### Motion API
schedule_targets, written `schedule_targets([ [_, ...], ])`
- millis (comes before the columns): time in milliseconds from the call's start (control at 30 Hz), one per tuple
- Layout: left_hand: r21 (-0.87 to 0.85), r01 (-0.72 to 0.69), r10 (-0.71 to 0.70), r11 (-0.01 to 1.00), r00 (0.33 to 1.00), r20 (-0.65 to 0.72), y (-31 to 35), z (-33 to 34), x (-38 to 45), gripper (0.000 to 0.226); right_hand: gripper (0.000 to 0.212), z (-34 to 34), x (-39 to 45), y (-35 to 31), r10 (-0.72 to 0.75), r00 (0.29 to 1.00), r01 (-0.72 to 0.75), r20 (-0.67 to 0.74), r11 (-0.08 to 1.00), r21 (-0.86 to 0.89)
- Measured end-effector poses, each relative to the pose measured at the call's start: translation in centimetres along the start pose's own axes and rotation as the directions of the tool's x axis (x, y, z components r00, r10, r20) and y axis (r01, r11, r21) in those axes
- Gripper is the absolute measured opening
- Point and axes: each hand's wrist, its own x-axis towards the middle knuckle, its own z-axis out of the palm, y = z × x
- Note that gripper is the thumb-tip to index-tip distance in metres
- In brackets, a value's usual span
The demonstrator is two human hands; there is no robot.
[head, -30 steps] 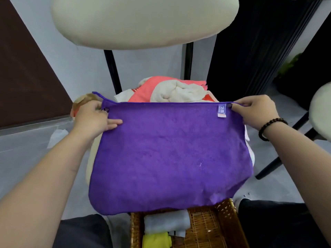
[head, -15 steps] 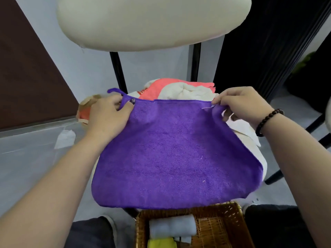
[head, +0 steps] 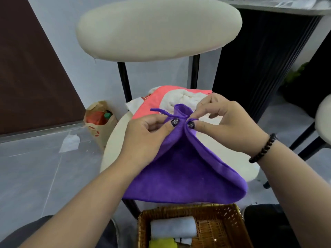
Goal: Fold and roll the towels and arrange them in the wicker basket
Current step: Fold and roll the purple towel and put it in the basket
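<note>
Purple towel (head: 180,176) is hanging doubled over in front of the chair seat (head: 114,140), its two top corners brought together at the middle. Left hand (head: 148,135) is pinching one corner with thumb and curled fingers, right hand (head: 225,120) is pinching the other corner the same way, thumbs almost touching. A thin purple loop (head: 159,111) is sticking out from the towel's top edge just above the left thumb. Lower fold of the towel is sagging open, hanging just above the wicker basket (head: 232,212).

Basket is sitting at the bottom of view, holding a rolled pale grey towel (head: 172,227) lying across it and a yellow towel (head: 162,243) below that, partly cut off by the frame edge.

On the chair seat behind the hands, a coral towel (head: 152,102) and a bunched white towel (head: 184,97) are lying in a pile. Right wrist is wearing a dark bead bracelet (head: 263,148). A brown paper bag (head: 100,122) is standing on the floor left of the chair, with something orange and a green cap showing inside.
</note>
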Motion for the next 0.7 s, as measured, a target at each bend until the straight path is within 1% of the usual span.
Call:
schedule_targets([
  [33,-0.074,0.032,-0.031,0.997,0.999,0.014,0.1,0.1,-0.2,0.008,0.007,0.1,-0.3,-0.3,-0.02,1.0,0.019,0.009,0.999,0.035],
  [67,-0.134,0.061,-0.057,0.989,0.998,0.037,0.2,0.2,-0.4,0.006,0.011,0.3,-0.6,-0.5,-0.041,0.999,0.04,0.013,0.998,0.057],
  [100,-0.174,0.078,-0.067,0.982,0.996,0.063,0.2,0.3,-0.5,0.009,0.014,0.4,-0.8,-0.5,-0.064,0.998,0.064,0.011,0.996,0.067],
  [233,-0.233,0.103,-0.069,0.967,0.986,0.151,0.3,0.8,-0.8,0.017,0.01,1.0,-1.5,-0.5,-0.1,0.993,0.104,-0.068,0.992,0.064],
  [333,-0.225,0.108,-0.06,0.968,0.976,0.209,0.2,1.0,-1.0,0.025,0.01,1.2,-1.7,-0.4,-0.119,0.985,0.128,-0.127,0.99,0.061],
  [433,-0.179,0.072,-0.025,0.981,0.967,0.252,0.0,0.9,-1.0,0.034,0.011,1.1,-1.7,-0.2,-0.136,0.977,0.145,-0.165,0.988,0.048],
  [533,-0.123,0.02,0.013,0.992,0.965,0.26,0.0,0.8,-0.9,0.04,0.012,1.1,-1.6,-0.1,-0.146,0.968,0.157,-0.206,0.987,0.037],
  [700,-0.115,0.007,0.023,0.993,0.965,0.263,0.2,0.7,-0.8,0.04,0.007,1.3,-1.2,-0.2,-0.192,0.938,0.203,-0.287,0.979,0.009],
])
